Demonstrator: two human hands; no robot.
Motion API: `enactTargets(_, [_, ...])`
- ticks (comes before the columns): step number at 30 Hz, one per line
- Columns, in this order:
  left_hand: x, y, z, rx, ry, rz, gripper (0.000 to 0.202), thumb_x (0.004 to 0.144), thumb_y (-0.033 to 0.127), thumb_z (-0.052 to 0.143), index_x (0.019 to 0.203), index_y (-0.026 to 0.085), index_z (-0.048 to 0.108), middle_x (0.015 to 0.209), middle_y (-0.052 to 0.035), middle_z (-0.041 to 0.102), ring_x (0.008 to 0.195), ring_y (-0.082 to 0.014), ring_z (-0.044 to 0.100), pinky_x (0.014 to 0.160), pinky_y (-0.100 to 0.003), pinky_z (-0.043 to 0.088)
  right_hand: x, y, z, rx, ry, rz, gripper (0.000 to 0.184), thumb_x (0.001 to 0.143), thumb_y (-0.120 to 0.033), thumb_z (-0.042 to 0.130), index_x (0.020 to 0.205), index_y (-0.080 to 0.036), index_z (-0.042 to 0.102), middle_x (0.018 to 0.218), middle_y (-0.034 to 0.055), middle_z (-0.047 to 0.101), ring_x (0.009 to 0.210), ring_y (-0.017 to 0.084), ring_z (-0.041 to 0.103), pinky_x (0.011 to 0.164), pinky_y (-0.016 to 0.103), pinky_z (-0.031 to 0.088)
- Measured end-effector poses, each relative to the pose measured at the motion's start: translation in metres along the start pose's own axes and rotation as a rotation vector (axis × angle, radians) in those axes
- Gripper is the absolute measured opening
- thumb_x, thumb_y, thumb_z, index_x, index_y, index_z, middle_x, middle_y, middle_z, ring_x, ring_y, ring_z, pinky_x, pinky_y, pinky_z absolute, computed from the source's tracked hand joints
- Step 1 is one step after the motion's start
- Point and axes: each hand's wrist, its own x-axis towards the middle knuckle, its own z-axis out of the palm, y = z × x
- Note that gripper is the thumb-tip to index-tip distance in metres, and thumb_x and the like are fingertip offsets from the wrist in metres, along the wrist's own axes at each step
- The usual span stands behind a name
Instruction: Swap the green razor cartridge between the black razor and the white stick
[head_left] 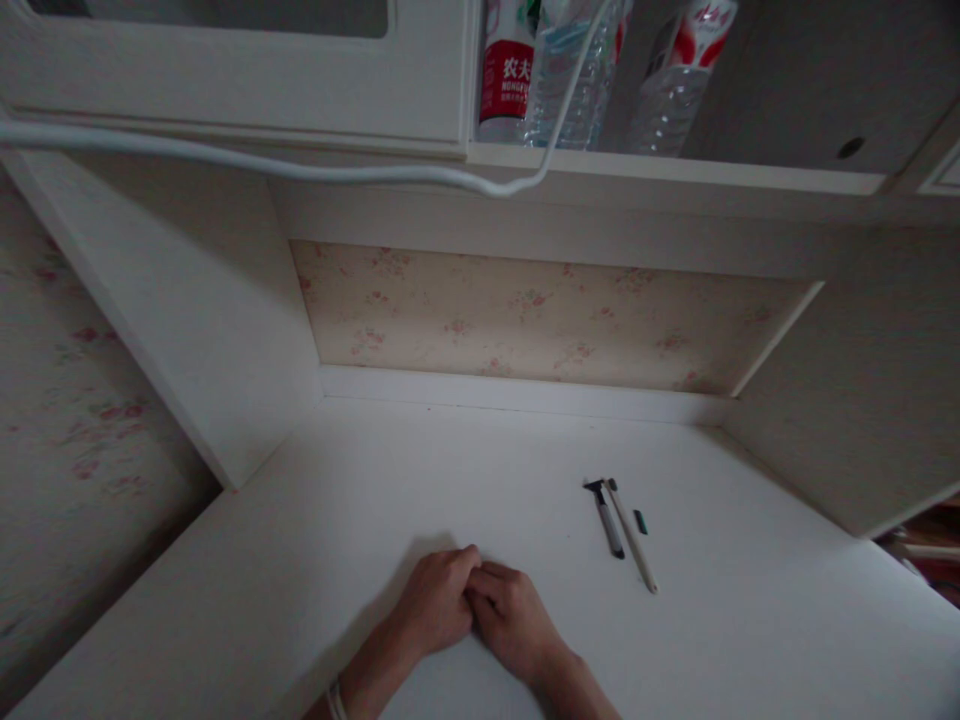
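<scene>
My left hand [439, 600] and my right hand [517, 615] rest together on the white desktop [360, 490], closed, with their curled fingers touching. No object shows in either of them, and the insides of both fists are hidden. A little to the right of my right hand lies a razor [612, 532] with a black head and a grey handle. Beside it is a slim pale toothbrush [636, 550], its dark bristled end pointing away from me. A small dark green strip [640, 521] sits just right of the toothbrush.
Above the desktop, a shelf [675, 170] holds a red-labelled bottle [507, 90] and clear plastic bottles [667, 105]. A white cable [360, 174] hangs across the cabinet front. Side panels [202, 300] stand left and right, with flowered wallpaper [525, 310] at the back.
</scene>
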Motion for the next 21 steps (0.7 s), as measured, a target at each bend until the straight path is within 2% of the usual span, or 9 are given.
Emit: enactTargets(21, [0.0006,-0.0016,0.0015,-0.005,-0.002,0.008,0.021,0.066,0.004,0.048,0.078,0.021,0.049,0.078,-0.0015,0.065,0.075,-0.0187,0.06,0.062,-0.027,0.036,0.0004,0.0015,0.001,-0.016,-0.002,0.001,0.024,0.087,-0.007,0.045,0.08,-0.019,0.065,0.084,0.0021,0.063,0.078,0.016,0.058,0.074,0.022,0.041])
